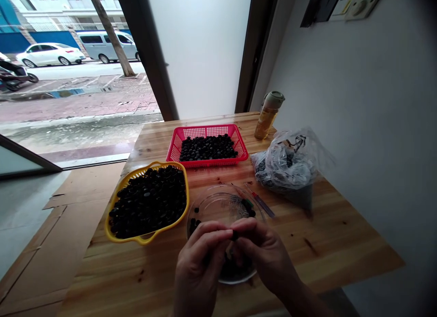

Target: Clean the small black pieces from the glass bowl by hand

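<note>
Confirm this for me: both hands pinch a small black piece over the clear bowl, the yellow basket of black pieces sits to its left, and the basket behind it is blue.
One detail is off. The basket behind the clear bowl is red, not blue, as the head view shows. The rest holds: the left hand and right hand pinch a small black piece over the bowl, and the yellow basket of black pieces sits to its left.

Both hands meet low in the head view, near six o'clock. The left hand point(200, 262) curls its fingers toward three o'clock; the right hand point(264, 251) answers toward nine, fingertips pinched together.
</note>
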`<state>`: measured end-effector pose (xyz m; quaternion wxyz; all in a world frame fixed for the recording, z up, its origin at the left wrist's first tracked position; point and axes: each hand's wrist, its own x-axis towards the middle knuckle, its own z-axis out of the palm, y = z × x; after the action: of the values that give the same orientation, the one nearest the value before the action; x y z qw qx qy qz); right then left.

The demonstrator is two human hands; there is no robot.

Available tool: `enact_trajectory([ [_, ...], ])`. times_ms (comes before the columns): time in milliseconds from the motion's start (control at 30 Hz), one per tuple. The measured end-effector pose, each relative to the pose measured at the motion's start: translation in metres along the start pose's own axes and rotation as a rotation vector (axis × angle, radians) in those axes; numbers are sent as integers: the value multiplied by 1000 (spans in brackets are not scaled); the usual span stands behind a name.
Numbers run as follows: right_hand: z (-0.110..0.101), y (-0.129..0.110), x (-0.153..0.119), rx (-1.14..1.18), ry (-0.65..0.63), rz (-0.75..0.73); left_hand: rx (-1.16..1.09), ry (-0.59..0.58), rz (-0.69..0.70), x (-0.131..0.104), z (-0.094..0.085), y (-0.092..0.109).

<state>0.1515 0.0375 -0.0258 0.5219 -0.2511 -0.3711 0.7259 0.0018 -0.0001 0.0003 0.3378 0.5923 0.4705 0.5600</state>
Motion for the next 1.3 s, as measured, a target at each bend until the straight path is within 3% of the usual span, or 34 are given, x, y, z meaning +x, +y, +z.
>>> enact_trajectory([
  [100, -2, 1, 0, 47, 34, 30, 100, 8, 29, 4, -14, -3],
  [167, -3, -1, 1, 58, 74, 36, 296, 53, 81, 19, -39, -7],
  [233, -4, -2, 0, 59, 103, 47, 654, 51, 181, 42, -75, -12],
  [300, -6, -3, 0, 49, 129, 61, 968, -94, 114, 68, -112, -17],
  [333, -7, -3, 0, 42, 143, 67, 1052, -239, 27, 79, -127, -20],
  [367, -7, -2, 0, 34, 154, 73, 1079, -415, -59, 88, -139, -22],
  [433, -7, 0, 0, 19, 167, 82, 1086, -549, -113, 101, -150, -29],
  [600, -3, -2, -1, -12, 128, 101, 1087, -653, -139, 108, -139, -40],
  [933, -5, -2, -3, -46, 95, 125, 1018, -612, -157, 107, -141, -44],
  [1067, 0, -4, -4, -65, 106, 131, 926, -489, -148, 105, -140, -37],
  [1167, 6, -7, -5, -67, 167, 138, 848, -351, -162, 88, -131, -24],
  [1233, 10, -8, -5, -74, 172, 128, 671, -278, -182, 70, -115, -15],
  [1300, 12, -7, -4, -86, 131, 108, 208, -158, -235, 50, -93, -9],
])
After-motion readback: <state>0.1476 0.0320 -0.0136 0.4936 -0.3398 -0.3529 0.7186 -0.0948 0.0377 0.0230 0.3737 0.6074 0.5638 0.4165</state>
